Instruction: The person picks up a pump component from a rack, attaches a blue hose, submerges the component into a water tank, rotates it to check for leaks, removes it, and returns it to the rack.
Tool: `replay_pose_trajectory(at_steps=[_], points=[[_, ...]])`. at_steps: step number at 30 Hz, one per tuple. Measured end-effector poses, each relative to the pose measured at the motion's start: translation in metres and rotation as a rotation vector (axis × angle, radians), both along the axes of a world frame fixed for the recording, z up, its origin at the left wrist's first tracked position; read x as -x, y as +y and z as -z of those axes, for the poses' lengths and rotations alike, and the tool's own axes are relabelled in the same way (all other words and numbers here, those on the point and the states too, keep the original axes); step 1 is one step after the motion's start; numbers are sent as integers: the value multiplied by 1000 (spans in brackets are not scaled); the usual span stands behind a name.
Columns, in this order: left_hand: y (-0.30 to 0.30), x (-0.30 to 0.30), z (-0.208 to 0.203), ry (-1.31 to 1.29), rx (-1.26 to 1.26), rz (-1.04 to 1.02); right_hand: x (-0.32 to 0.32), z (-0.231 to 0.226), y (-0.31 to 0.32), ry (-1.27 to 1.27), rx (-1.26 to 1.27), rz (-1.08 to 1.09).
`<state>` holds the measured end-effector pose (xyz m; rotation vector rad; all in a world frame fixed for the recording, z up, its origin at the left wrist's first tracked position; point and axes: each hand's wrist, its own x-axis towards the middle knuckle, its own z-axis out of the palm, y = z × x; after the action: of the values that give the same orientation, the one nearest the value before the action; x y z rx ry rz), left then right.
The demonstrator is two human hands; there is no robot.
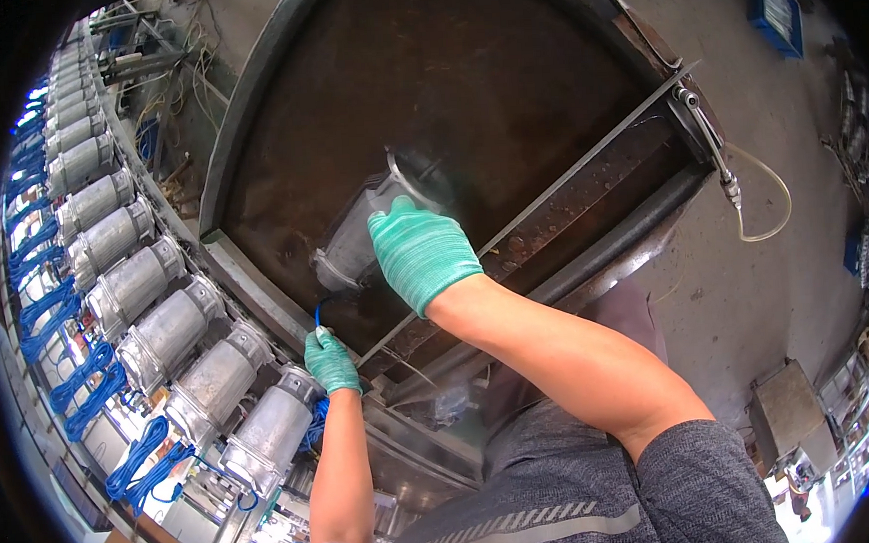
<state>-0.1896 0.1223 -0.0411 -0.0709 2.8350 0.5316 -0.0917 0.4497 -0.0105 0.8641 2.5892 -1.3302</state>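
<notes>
We see a dull grey, ribbed metal cylinder [348, 245] with a flanged lower end, inside a broad tank [221, 174] with a worn grey metal rim and a dark, rusty brown interior. The cylinder's long axis runs diagonally, its flanged end toward the lower left and a curved metal ring [396, 165] at its upper-right end. The right hand [424, 250], in a ribbed green knit glove, curls its fingers closed on the cylinder near that ring; their tips are hidden from us. A thin blue cable [318, 316] leads from the flanged end to the left hand [332, 361], likewise gloved, whose thumb and fingers pinch it together. We cannot make out where the cable joins the metal, nor how deep the murky brown surface lies. A straight, narrow metal bar [586, 153] crosses the tank. Beyond its left rim, similar grey cylinders [271, 432] stand in a curving row beside looped blue cables [138, 466], the farthest blurred. To the right hangs a clear, flexible hose [788, 204].
</notes>
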Motion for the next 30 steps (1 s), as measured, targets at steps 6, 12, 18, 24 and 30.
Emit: replay_pose_trajectory(at_steps=[6,12,18,24,30], points=[[4,0,-3,-8,-22,-4,1,0,-1,-5,18,-4],[10,-2,-6,-23,-30,-22,1,1,-1,-6,36,-5],[-1,2,0,-10,-43,7,0,2,-1,2,42,-7],[-3,2,1,-17,-22,-7,0,0,0,0,44,1],[0,1,0,-12,-43,-4,0,0,1,-3,44,-5]])
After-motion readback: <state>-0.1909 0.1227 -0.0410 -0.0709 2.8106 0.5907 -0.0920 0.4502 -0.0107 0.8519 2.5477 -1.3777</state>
